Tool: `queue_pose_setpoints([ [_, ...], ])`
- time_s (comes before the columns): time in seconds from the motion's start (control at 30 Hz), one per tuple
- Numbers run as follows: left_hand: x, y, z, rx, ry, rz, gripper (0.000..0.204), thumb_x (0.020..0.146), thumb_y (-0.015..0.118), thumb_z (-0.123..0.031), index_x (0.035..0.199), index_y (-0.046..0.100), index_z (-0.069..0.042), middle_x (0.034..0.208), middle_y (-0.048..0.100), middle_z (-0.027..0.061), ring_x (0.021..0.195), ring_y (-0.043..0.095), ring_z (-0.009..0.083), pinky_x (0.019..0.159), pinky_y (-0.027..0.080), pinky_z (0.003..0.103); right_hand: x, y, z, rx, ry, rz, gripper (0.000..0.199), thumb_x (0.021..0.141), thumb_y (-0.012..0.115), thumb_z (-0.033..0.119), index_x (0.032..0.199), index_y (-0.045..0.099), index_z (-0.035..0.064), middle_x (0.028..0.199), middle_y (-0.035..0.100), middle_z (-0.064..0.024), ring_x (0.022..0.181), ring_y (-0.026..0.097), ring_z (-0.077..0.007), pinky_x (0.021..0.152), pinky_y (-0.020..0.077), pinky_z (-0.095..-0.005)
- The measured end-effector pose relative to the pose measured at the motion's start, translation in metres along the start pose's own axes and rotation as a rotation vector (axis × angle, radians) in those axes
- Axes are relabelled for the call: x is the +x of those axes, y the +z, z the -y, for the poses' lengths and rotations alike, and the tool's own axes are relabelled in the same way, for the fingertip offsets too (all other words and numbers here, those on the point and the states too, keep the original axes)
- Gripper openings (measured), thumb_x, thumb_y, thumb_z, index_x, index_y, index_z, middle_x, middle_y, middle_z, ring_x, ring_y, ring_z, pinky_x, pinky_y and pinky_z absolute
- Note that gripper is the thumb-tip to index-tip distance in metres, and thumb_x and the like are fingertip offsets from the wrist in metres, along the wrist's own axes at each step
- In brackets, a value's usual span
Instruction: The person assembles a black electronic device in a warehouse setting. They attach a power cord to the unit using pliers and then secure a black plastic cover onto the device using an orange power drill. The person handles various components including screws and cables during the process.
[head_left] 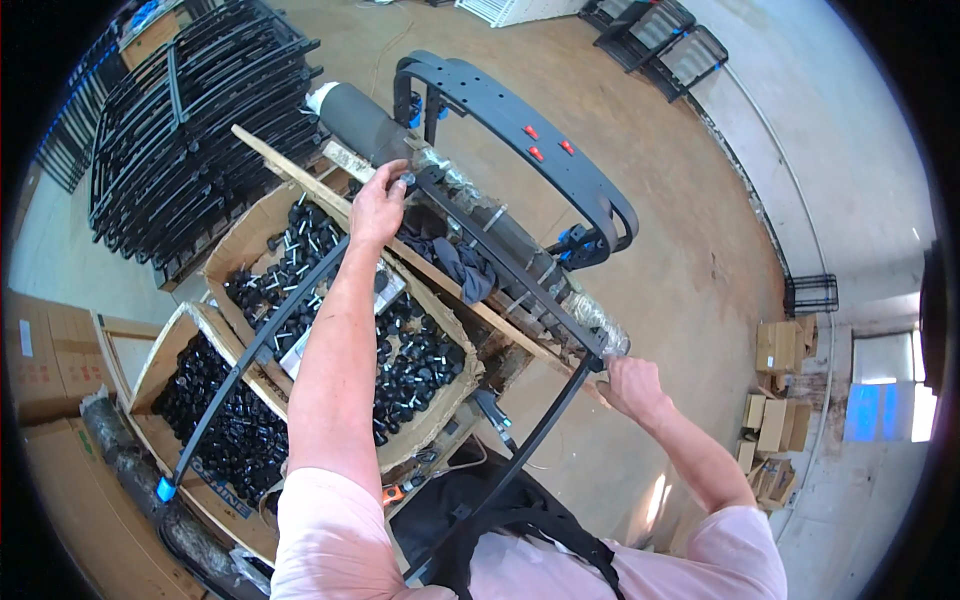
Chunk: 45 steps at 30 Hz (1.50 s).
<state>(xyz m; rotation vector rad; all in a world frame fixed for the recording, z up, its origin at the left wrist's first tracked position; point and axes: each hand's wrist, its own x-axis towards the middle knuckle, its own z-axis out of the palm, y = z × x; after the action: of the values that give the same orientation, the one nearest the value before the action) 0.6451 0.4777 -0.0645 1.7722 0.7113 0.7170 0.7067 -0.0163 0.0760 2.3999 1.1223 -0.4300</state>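
Observation:
A black metal frame lies slantwise before me, one bar running from upper left to lower right and its side bars coming back toward me. At its far left corner my left hand is closed, pinching a small greyish round piece too small to name. My right hand is curled into a near fist against the frame's right corner; what its fingers hold is hidden. Under my left forearm, cardboard boxes hold many black knobs with metal bolts and small black pieces.
Wrapped rolls lie beneath the frame. Beyond them stands a curved black metal frame with red pieces on it. Stacked black frames rise at the left. A wooden strip crosses the boxes. An orange-and-black tool lies by my waist.

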Motion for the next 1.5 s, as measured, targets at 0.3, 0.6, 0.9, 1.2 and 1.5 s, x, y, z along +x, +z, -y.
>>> queue_pose_setpoints([
  [0.3, -0.006, 0.005, -0.021, 0.283, -0.004, 0.045, 0.031, 0.099, 0.072, -0.03, 0.13, 0.074, -0.024, 0.129, 0.071, 0.0095, 0.118, 0.069, 0.028, 0.102, 0.054, 0.04, 0.002, 0.006, -0.004, -0.073, -0.053, 0.124, 0.036, 0.092, 0.072, 0.037, 0.096, 0.073, 0.0014, 0.084, 0.077, -0.019, 0.082, 0.078, -0.0371, 0.071, 0.0621, -0.0504],
  [0.6, -0.003, 0.0, -0.048, 0.408, -0.097, 0.136, 0.074, 0.096, 0.073, -0.044, 0.16, 0.047, -0.021, 0.141, 0.069, 0.0162, 0.133, 0.064, 0.0366, 0.112, 0.05, 0.045, 0.013, 0.012, 0.011, 0.186, 0.128, -0.02, 0.05, 0.106, 0.053, 0.042, 0.095, 0.072, -0.0024, 0.079, 0.074, -0.026, 0.078, 0.075, -0.0442, 0.073, 0.0597, -0.0546],
  [0.9, 0.021, -0.136, 0.007, 0.751, -0.302, -0.605, 0.057, 0.1, 0.073, -0.042, 0.141, 0.061, -0.005, 0.126, 0.073, 0.0175, 0.117, 0.071, 0.035, 0.095, 0.059, 0.048, 0.016, 0.029, 0.011, 0.156, 0.145, -0.072, 0.055, 0.108, 0.049, 0.044, 0.086, 0.074, -0.0002, 0.076, 0.075, -0.0244, 0.076, 0.077, -0.0414, 0.072, 0.0613, -0.0528],
  [1.2, 0.011, -0.02, -0.068, 0.826, 0.266, -0.02, 0.085, 0.086, 0.083, -0.058, 0.147, 0.055, -0.006, 0.13, 0.068, 0.0202, 0.117, 0.068, 0.0409, 0.101, 0.055, 0.051, 0.016, 0.027, 0.006, 0.16, 0.156, -0.01, 0.055, 0.108, 0.048, 0.044, 0.091, 0.074, -0.0014, 0.079, 0.075, -0.0252, 0.078, 0.077, -0.0414, 0.076, 0.0606, -0.0538],
  [1.5, 0.023, -0.07, -0.055, 0.898, -0.084, 0.093, 0.062, 0.101, 0.059, -0.063, 0.106, 0.078, -0.004, 0.095, 0.079, 0.0189, 0.091, 0.078, 0.0373, 0.081, 0.061, 0.051, 0.02, 0.033, 0.002, 0.207, 0.13, -0.072, 0.051, 0.104, 0.058, 0.046, 0.094, 0.072, -0.0027, 0.079, 0.074, -0.0274, 0.078, 0.075, -0.0466, 0.075, 0.0595, -0.0562],
])
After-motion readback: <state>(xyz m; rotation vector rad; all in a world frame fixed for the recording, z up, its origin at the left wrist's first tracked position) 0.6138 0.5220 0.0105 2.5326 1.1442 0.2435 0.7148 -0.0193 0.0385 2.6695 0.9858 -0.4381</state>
